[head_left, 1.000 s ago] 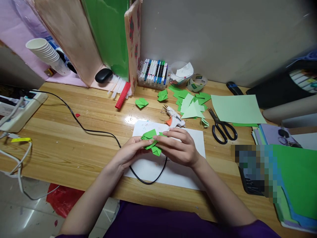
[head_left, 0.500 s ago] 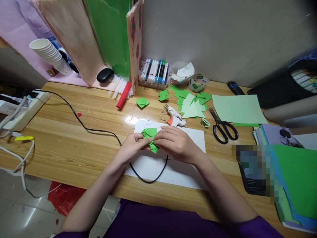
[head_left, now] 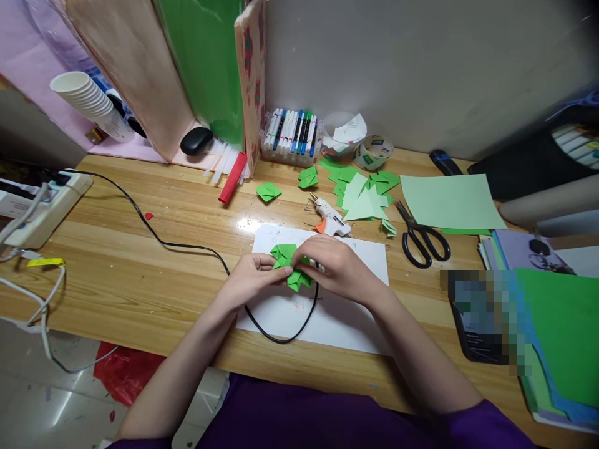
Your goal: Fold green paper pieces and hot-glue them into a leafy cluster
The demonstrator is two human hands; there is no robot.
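Observation:
A folded green paper piece (head_left: 283, 252) is held between my two hands, above a white sheet (head_left: 271, 312) on the wooden desk. My left hand (head_left: 253, 277) pinches its left side, thumb on top. From the right, my right hand (head_left: 327, 262) closes its fingertips on the middle of the paper and hides part of it. A white glue gun (head_left: 332, 219) with an orange trigger lies just beyond my right hand. Two small folded green pieces (head_left: 268, 192) (head_left: 307, 178) rest farther back.
Black-handled scissors (head_left: 423, 240), green paper scraps (head_left: 365, 196) and a light green sheet (head_left: 452, 202) lie at the right. A marker box (head_left: 291, 137) stands against the wall. A black cable (head_left: 187, 247) crosses the desk and loops over the white sheet.
The green paper has shifted slightly right and shows more of its right side. My right hand's fingers have bent upward and now pinch near its middle. My left hand has barely moved.

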